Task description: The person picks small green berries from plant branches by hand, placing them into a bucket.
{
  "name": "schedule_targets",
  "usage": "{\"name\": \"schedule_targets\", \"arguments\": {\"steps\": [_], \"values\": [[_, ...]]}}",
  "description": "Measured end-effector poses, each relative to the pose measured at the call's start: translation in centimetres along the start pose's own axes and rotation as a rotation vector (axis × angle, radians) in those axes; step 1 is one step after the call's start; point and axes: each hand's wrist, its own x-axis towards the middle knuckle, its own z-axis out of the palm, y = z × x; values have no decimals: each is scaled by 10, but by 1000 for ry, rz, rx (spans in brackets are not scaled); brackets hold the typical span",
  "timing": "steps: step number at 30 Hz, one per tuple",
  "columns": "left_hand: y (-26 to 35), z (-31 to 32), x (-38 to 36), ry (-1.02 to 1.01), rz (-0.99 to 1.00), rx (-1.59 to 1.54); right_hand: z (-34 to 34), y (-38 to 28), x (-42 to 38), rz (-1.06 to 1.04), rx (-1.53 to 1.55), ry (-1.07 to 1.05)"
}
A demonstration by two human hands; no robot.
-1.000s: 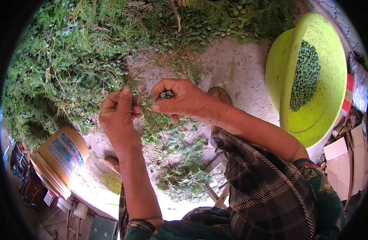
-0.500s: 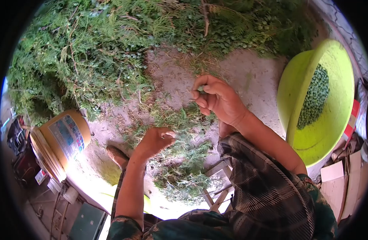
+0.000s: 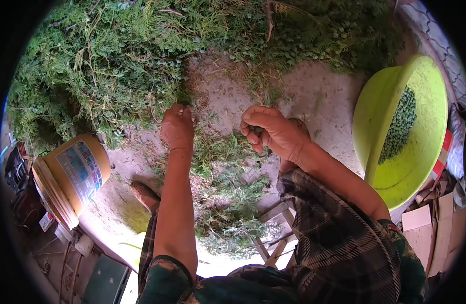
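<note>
A: Head view, item one: left hand [image 3: 177, 126]. Status?

B: Stretched forward to the near edge of the large heap of green feathery cut branches [image 3: 116, 66] on the dusty concrete floor [image 3: 304, 96]. Half a second ago it hung low over the loose litter of stripped green sprigs [image 3: 228, 197] near the lap; a second ago it was raised, pinching a sprig together with the other hand. Fingers now curled down into the foliage; whether they have closed on a twig, I cannot tell.

A: Item two: right hand [image 3: 273, 131].

B: Held close in, just beside the left, above the sprig litter. Fingers folded shut around a few small green berry-like cones [image 3: 255, 130], only just visible between the fingers. It has drawn back slightly from its position half a second ago.

A: Item three: receptacle.

B: Lime-green round plastic basin [image 3: 430, 91], tilted on its edge at the right, well apart from both hands. Holds a mass of the same small green cones [image 3: 397, 126].

A: Reading of the change?

B: By judgement, one sprig is finished and dropped; the left hand is fetching another from the heap while the right retains its picked cones, not yet put in the basin.

A: Other entries?

B: Yellow-orange plastic bucket with printed label [image 3: 73, 172], lying at the left.
</note>
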Motion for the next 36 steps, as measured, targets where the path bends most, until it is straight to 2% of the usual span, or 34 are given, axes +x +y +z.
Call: {"name": "schedule_targets", "arguments": {"steps": [2,3,5,6,8,9,10,11,12,13,15,16,18,19,21,22,23,26,28,29,30,31,32,33,35,36], "values": [[-2,2,2,-17,-79,-191,-2,3,3,19,-35,2],[-1,1,2,-12,-78,-192,-3,4,5,48,-75,16],[3,-2,-7,116,108,-73,-2,8,7,73,-120,26],[12,-9,-16,123,108,-74,-1,12,7,72,-124,87],[40,-34,-39,-38,20,-416,0,17,9,66,-129,145],[48,-43,-49,-32,21,-416,0,18,10,122,28,152],[53,-51,-57,-327,67,-601,-1,19,11,180,183,158],[56,-55,-60,-624,114,-780,-1,19,11,180,175,153],[44,-47,-52,-488,232,-618,-1,18,11,218,189,129],[33,-43,-36,-481,233,-619,-3,18,11,254,205,107],[20,-35,2,-119,-8,-321,-15,23,13,256,169,66],[17,-22,14,-117,-7,-321,-18,25,13,249,178,18],[16,-5,28,113,171,233,-14,26,11,243,187,-29],[17,-5,20,116,167,233,-7,23,9,212,105,1],[23,-4,-4,-160,303,194,1,13,11,170,20,27],[21,-5,-13,-163,304,194,4,12,12,120,-57,68],[17,-5,-24,-123,341,182,5,13,10,74,-133,111],[2,4,-48,-49,402,150,-6,1,6,126,-166,75],[-15,3,-45,102,373,-249,-10,-11,0,143,-139,23],[-21,3,-42,101,374,-249,-10,-16,-2,158,-108,-29],[-22,-1,-39,87,138,-447,-9,-20,-2,159,-106,-27],[-24,-4,-35,72,-106,-639,-7,-23,-3,118,29,-125],[-33,-2,-31,120,-139,-679,-7,-24,-4,77,163,-222],[-39,-3,-29,119,-142,-679,-6,-21,-2,80,163,-221],[-46,-3,-25,62,-119,-514,-5,-14,5,-34,-212,87],[-34,-11,-25,60,-62,-417,-6,-14,6,-34,-211,89]]}}
